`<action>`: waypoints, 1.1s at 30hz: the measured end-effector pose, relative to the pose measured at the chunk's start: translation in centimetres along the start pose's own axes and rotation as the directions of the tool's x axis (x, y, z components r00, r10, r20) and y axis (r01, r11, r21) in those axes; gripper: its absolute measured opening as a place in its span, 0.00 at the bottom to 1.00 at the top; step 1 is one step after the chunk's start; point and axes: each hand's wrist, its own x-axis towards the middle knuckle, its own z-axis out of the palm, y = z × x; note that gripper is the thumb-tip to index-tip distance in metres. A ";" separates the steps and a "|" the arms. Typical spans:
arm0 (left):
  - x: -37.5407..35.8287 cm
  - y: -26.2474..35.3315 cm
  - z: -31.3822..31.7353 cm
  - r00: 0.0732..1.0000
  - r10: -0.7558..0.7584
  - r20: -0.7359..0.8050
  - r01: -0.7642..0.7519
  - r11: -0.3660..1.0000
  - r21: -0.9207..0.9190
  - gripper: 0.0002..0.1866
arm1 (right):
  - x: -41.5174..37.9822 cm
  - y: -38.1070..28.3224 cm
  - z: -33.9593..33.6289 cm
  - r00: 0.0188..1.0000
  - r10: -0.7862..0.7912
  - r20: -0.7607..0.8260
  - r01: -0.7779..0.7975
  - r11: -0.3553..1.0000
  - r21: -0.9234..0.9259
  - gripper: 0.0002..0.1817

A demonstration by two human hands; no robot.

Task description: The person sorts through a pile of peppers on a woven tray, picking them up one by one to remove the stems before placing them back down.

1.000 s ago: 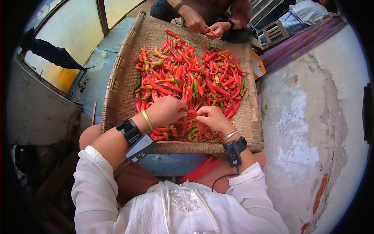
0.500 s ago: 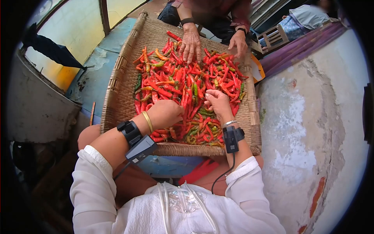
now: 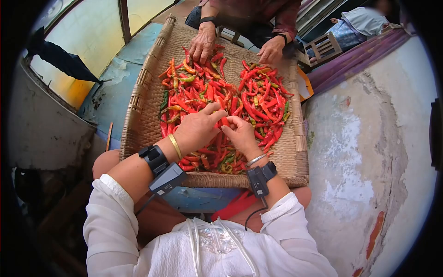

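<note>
A heap of mostly red chili peppers (image 3: pixel 265 101), with some green and yellowish ones, lies in a woven tray (image 3: pixel 143 122) before me. My left hand (image 3: pixel 198 128) is over the heap's near part, its fingers bent around a red chili pepper (image 3: pixel 224 122). From the other side, my right hand (image 3: pixel 242 137) pinches the same pepper between thumb and finger. The two hands nearly touch, and they hide part of the pepper and the chilies below.
Across the tray a co-worker's hand (image 3: pixel 203 44) reaches into the far chilies; their other hand (image 3: pixel 271 50) is by the far right side. A wooden chair (image 3: pixel 323 48) and another person (image 3: pixel 357 27) are behind. A worn wall (image 3: pixel 350 157) runs along the right.
My right hand has moved left to meet my left hand, which has risen slightly with fingers lifted. The co-worker's hands have shifted left, and a gap shows among the far chilies.
</note>
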 end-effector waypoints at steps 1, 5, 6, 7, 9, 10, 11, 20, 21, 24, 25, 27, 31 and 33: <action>0.1 0.2 -0.3 1.000 0.002 0.007 -0.002 1.000 0.004 0.14 | -0.6 -0.5 -0.2 1.000 -0.003 0.005 0.002 1.000 0.009 0.15; 0.0 0.3 -0.6 0.989 0.042 0.144 -0.044 0.999 0.013 0.12 | -2.5 -1.2 -0.9 0.964 -0.264 0.014 0.264 0.964 -0.007 0.16; 0.0 0.1 -0.5 0.989 0.045 0.144 -0.047 0.999 0.012 0.12 | -2.9 -1.3 -1.1 0.960 -0.278 0.022 0.277 0.960 0.032 0.14; 0.0 -0.1 -0.4 0.979 0.027 0.202 -0.044 0.996 0.079 0.11 | -3.3 -1.6 -1.5 0.961 -0.277 0.019 0.276 0.961 0.029 0.14; 0.0 -0.2 -0.4 0.967 0.005 0.255 -0.045 0.988 0.148 0.11 | -3.9 -2.1 -2.5 0.993 0.040 0.111 -0.073 0.947 0.312 0.12; 0.0 -0.1 -0.5 0.963 -0.046 0.267 -0.008 0.980 0.200 0.12 | -4.0 -2.1 -3.0 0.989 0.071 0.128 -0.117 0.906 0.407 0.11; 0.0 -0.1 -0.6 0.956 -0.098 0.275 0.027 0.968 0.251 0.14 | -4.1 -2.4 -3.7 0.986 0.123 0.109 -0.158 0.888 0.432 0.11; -0.2 -0.9 -0.4 0.935 -0.152 0.322 0.046 0.949 0.312 0.11 | -0.9 0.3 -9.6 0.882 0.338 -0.329 0.112 0.527 0.842 0.19; -0.2 -0.8 -0.5 0.935 -0.151 0.321 0.046 0.949 0.312 0.11 | -0.7 0.6 -9.3 0.872 0.370 -0.322 0.065 0.563 0.824 0.21; -0.2 -0.8 -0.5 0.898 -0.198 0.393 0.049 0.932 0.358 0.10 | 0.0 1.0 -7.0 0.927 0.316 -0.200 -0.100 0.726 0.681 0.23; -0.2 -0.9 -0.5 0.899 -0.187 0.397 0.036 0.934 0.357 0.10 | 0.3 1.2 -5.8 0.965 0.254 -0.062 -0.186 0.834 0.520 0.22; -0.2 -1.0 -0.5 0.897 -0.175 0.406 0.020 0.933 0.358 0.10 | 1.0 2.4 -2.7 0.997 -0.052 -0.055 0.056 0.996 0.064 0.20; -0.3 -1.0 -0.6 0.903 -0.164 0.397 0.017 0.938 0.348 0.10 | 1.4 0.1 0.1 0.970 -0.240 -0.050 0.224 0.952 -0.210 0.18; -0.2 -1.1 -0.5 0.916 -0.144 0.375 0.009 0.940 0.340 0.10 | 1.8 0.8 0.8 0.939 -0.342 -0.020 0.317 0.889 -0.331 0.15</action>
